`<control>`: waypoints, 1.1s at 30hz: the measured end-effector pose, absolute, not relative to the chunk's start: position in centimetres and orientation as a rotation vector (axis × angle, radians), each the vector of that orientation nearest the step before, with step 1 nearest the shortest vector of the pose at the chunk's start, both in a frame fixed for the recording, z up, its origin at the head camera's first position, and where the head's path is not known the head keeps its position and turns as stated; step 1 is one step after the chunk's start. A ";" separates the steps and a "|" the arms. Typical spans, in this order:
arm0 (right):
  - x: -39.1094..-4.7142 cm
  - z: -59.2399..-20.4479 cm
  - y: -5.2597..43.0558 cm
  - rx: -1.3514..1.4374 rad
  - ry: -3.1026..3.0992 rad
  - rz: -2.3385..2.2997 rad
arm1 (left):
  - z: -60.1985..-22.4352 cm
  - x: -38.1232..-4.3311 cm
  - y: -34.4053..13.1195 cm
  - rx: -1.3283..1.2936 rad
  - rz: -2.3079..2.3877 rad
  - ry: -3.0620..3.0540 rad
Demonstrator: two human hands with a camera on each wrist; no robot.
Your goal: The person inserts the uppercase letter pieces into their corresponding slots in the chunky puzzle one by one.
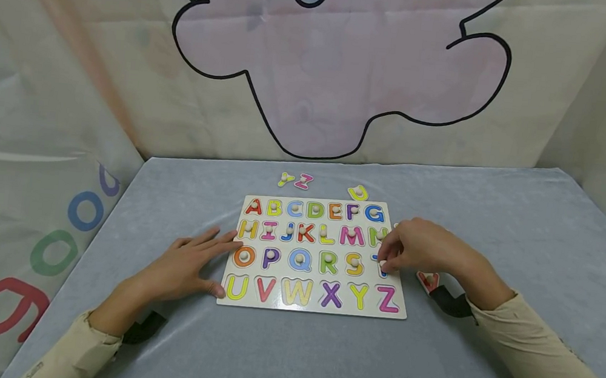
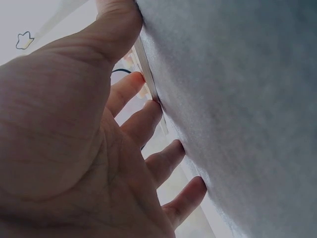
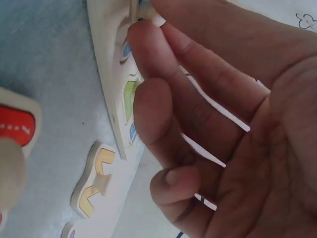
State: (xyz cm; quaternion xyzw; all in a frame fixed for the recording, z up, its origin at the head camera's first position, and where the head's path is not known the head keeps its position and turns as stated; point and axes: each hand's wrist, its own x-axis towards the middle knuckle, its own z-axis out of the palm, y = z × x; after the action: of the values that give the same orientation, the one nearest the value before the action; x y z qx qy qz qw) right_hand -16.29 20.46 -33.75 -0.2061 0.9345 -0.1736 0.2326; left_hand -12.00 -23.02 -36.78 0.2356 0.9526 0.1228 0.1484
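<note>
A white wooden alphabet puzzle board lies on the table, with knobbed letters in the rows from A to S. My right hand pinches the small knob of the blue letter T piece at the right end of the third row, and the fingers partly cover it. In the right wrist view the knob sits between thumb and fingertip. My left hand rests at the board's left edge with fingers spread, the fingertips at the edge. The bottom row, U to Z, shows printed letters without knobs.
Behind the board lie a yellow Y piece, a pink Z piece and a yellow U piece. A red V piece lies near my right wrist. The right wrist view shows a yellow W piece beside the board.
</note>
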 end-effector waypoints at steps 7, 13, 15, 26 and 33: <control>-16.2 -33.8 20.2 -0.561 2.575 -0.455 | -36.7 -12.0 -23.1 0.675 0.359 2.736; -16.2 -33.9 20.3 -0.581 2.580 -0.466 | -36.7 -12.0 -23.1 0.683 0.359 2.739; -16.2 -34.0 20.3 -0.597 2.584 -0.468 | -36.7 -12.0 -23.1 0.687 0.360 2.742; -16.9 -34.7 21.5 -0.710 2.498 -0.568 | -36.8 -12.0 -23.0 0.685 0.363 2.738; -17.3 -35.0 21.8 -0.714 2.452 -0.628 | -36.8 -12.0 -23.0 0.689 0.367 2.742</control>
State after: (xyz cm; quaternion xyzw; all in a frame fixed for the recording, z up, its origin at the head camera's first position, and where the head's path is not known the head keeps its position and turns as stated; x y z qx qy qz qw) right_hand -17.32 21.83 -34.99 -0.2627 0.9020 -0.2309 0.2533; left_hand -11.96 -23.03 -36.79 0.2391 0.9517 0.1275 0.1445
